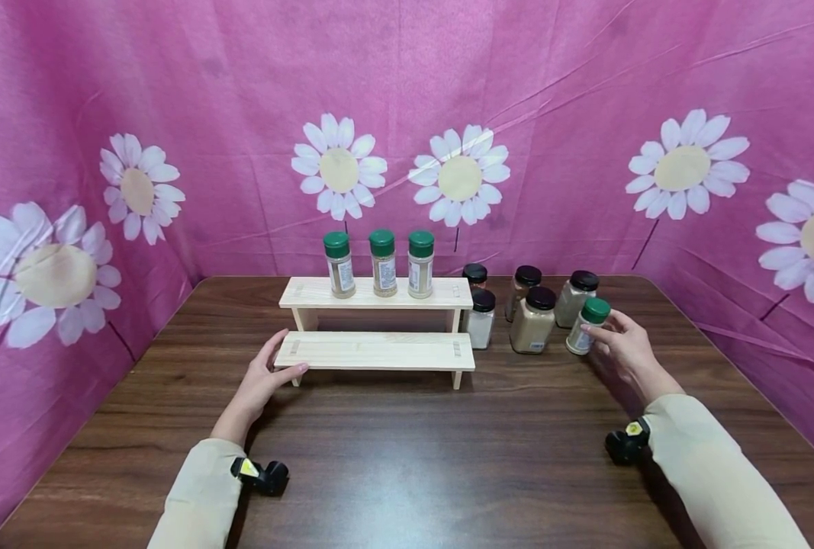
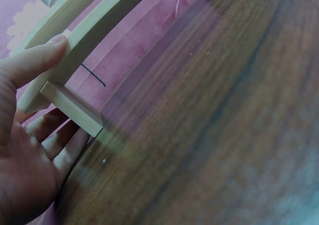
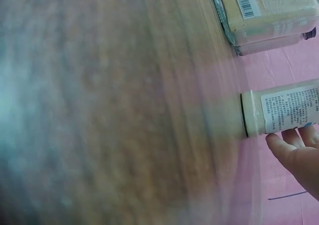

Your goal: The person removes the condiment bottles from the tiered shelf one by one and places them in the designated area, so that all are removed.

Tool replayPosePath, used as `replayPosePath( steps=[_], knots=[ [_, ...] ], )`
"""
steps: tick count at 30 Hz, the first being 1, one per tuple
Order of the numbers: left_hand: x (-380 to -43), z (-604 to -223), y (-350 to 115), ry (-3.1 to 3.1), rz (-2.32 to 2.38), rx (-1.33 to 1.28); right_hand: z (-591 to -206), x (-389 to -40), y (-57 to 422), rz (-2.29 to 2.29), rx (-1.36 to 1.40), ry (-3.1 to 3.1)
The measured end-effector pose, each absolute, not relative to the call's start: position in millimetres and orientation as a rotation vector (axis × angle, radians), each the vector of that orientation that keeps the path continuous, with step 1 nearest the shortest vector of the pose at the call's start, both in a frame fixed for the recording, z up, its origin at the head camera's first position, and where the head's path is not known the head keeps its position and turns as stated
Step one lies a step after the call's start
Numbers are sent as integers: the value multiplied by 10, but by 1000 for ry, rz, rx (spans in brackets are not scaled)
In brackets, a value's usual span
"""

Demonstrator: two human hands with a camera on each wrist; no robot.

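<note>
My left hand (image 1: 259,385) grips the left end of a light wooden two-tier rack (image 1: 375,352). In the left wrist view the thumb lies on the edge of the lower shelf (image 2: 107,18), with the other fingers spread behind its leg (image 2: 75,108). At the right, my right hand (image 1: 626,347) holds a green-capped spice jar (image 1: 580,335) between thumb and fingers. Its printed label (image 3: 289,108) and base, low at the tabletop, show in the right wrist view. Three green-capped spice jars (image 1: 384,267) stand in a row on the upper shelf (image 1: 304,292).
Several black-capped jars stand between the rack and my right hand, among them a tan-filled jar (image 1: 532,324) and a white-filled jar (image 1: 479,324) close by the rack's right end. A pink curtain with daisies (image 1: 242,152) hangs behind the brown wooden table (image 1: 407,465).
</note>
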State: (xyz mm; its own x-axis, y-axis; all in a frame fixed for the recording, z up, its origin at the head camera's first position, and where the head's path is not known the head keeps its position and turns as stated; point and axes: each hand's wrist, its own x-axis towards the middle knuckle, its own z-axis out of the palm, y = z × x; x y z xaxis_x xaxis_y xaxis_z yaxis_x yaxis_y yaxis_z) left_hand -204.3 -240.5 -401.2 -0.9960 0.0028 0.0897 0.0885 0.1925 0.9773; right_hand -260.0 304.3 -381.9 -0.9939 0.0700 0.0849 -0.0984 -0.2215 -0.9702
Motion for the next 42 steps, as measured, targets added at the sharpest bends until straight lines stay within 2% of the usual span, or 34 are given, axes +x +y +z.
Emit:
replayPosePath(
  steps=[11, 16, 26, 33, 42],
  knots=[
    [-2045, -4017, -2406, -2375, -1965, -82, -3607, -2545, 3061, 2317, 82, -1888],
    [-2046, -4018, -2406, -2372, -1962, -86, -3571, -2603, 3146, 2352, 115, -1847],
    [-2047, -4017, -2406, -2372, -1971, -81, -3419, -2727, 3247, 2119, 158, -2056],
    [-2052, -4022, -2411, -2380, -1974, -71, -3088, -2591, 3021, 2311, 233, -1899],
    [-2059, -4026, -2415, -2387, -1959, -75, -2910, -2645, 2858, 2351, 280, -1853]
  ],
)
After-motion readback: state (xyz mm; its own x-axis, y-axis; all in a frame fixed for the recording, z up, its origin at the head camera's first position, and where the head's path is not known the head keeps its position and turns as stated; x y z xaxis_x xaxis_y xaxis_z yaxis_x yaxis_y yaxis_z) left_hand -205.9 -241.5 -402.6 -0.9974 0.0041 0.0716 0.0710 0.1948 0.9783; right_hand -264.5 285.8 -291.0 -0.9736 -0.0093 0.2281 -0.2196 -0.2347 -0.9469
